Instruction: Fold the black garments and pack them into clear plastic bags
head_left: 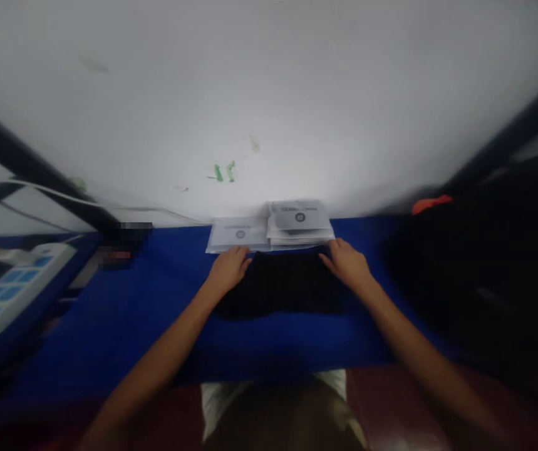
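A folded black garment (pixel 282 285) lies on the blue table (pixel 123 313) in front of me. My left hand (pixel 229 268) rests on its far left corner with fingers curled over the edge. At the far right corner sits my right hand (pixel 346 263), fingers likewise bent onto the cloth. Just behind the garment, against the white wall, lie grey plastic mailer bags (pixel 297 222), a small stack on the right and a single one (pixel 239 234) on the left.
A large heap of black clothing (pixel 485 275) with an orange tag (pixel 431 203) fills the right side. A white and blue power strip (pixel 10 285) sits at the left with a white cable (pixel 85 202) along the wall. Dark frame bars slant at both sides.
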`<state>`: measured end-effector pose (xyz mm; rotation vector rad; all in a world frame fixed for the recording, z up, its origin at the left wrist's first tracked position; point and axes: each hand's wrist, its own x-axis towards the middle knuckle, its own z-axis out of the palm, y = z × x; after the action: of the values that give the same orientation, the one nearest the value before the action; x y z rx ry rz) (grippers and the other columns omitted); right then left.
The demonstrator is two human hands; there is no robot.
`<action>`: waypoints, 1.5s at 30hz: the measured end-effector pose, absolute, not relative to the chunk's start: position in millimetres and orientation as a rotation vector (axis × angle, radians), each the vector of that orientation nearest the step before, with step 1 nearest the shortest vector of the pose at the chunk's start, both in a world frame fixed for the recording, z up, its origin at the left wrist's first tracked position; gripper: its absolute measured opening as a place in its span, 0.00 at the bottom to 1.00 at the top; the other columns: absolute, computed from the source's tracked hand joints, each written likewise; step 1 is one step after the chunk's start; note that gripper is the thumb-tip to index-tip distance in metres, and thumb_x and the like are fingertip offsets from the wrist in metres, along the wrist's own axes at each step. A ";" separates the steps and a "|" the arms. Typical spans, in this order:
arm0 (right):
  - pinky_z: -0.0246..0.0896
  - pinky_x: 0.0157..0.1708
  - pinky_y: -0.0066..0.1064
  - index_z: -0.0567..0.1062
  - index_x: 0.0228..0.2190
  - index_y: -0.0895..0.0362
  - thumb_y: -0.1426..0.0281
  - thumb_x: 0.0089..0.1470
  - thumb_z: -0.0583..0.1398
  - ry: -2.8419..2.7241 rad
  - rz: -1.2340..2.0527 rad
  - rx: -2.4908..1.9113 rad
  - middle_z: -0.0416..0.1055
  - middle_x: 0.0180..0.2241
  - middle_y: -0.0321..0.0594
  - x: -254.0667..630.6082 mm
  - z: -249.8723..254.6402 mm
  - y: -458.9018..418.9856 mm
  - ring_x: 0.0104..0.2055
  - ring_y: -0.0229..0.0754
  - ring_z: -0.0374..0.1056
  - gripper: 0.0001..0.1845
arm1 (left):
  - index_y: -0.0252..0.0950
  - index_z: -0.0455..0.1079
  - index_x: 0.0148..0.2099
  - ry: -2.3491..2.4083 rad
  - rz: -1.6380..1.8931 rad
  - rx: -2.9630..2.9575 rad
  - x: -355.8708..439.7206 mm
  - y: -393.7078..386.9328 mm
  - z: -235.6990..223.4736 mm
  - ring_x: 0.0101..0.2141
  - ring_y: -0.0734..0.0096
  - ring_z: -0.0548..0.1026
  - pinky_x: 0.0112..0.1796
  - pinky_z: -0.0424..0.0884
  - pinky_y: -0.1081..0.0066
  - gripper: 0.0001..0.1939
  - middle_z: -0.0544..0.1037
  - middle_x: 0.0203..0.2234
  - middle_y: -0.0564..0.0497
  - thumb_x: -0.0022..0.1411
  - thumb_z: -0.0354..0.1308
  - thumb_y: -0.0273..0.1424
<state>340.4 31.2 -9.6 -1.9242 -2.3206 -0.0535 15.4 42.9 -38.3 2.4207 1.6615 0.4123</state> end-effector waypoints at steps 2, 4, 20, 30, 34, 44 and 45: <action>0.62 0.35 0.35 0.69 0.45 0.57 0.58 0.62 0.55 -2.348 0.027 -1.754 0.69 0.44 0.51 343.0 -11.6 24.9 0.46 0.52 0.66 0.17 | 0.37 0.69 0.46 1.517 0.417 2.475 6.6 34.7 -36.3 0.42 0.61 0.73 0.44 0.67 0.63 0.11 0.76 0.41 0.46 0.68 0.50 0.36; 0.63 0.40 0.36 0.71 0.42 0.56 0.55 0.60 0.56 -2.460 0.244 -1.531 0.69 0.42 0.48 347.9 -13.7 17.6 0.46 0.51 0.66 0.18 | 0.38 0.70 0.44 1.379 0.396 2.509 -2.4 26.4 -34.5 0.43 0.60 0.73 0.45 0.66 0.62 0.14 0.75 0.40 0.47 0.67 0.53 0.42; 0.62 0.34 0.30 0.73 0.28 0.59 0.61 0.52 0.65 -2.071 1.727 -0.999 0.73 0.28 0.37 383.5 17.5 -29.6 0.31 0.38 0.68 0.13 | 0.36 0.66 0.31 0.797 0.270 2.195 -17.4 -40.9 33.6 0.30 0.73 0.72 0.38 0.66 0.71 0.10 0.76 0.27 0.54 0.62 0.58 0.36; 0.66 0.19 0.24 0.74 0.35 0.59 0.62 0.53 0.65 -1.243 1.733 -1.208 0.77 0.28 0.41 344.8 -15.6 9.6 0.23 0.37 0.72 0.13 | 0.41 0.69 0.50 0.896 0.355 2.301 24.2 -32.3 -0.5 0.48 0.60 0.73 0.50 0.67 0.61 0.16 0.76 0.47 0.46 0.61 0.59 0.39; 0.72 0.22 0.25 0.74 0.37 0.59 0.68 0.56 0.61 -0.883 1.686 -1.143 0.79 0.39 0.48 320.9 -16.3 48.7 0.29 0.40 0.77 0.09 | 0.43 0.57 0.66 0.896 0.271 2.508 49.0 -23.4 -20.4 0.63 0.48 0.57 0.61 0.52 0.48 0.37 0.60 0.64 0.42 0.58 0.61 0.46; 0.69 0.21 0.22 0.66 0.29 0.55 0.71 0.53 0.59 -0.592 1.439 -1.061 0.73 0.21 0.34 306.1 -23.0 78.9 0.28 0.40 0.77 0.05 | 0.42 0.54 0.67 0.961 0.251 2.522 57.6 -13.8 -38.2 0.66 0.50 0.50 0.62 0.49 0.48 0.41 0.53 0.67 0.41 0.58 0.57 0.54; 0.67 0.20 0.21 0.66 0.28 0.55 0.69 0.52 0.59 -0.593 1.404 -1.051 0.71 0.20 0.32 307.4 -21.0 78.5 0.28 0.40 0.77 0.05 | 0.41 0.57 0.65 0.975 0.304 2.496 56.7 -14.2 -35.1 0.65 0.50 0.53 0.61 0.52 0.49 0.38 0.55 0.66 0.41 0.58 0.58 0.52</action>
<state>307.4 78.5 -21.0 -1.0506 -0.5931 1.4042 56.7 -14.2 -35.1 2.4964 0.9752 0.3044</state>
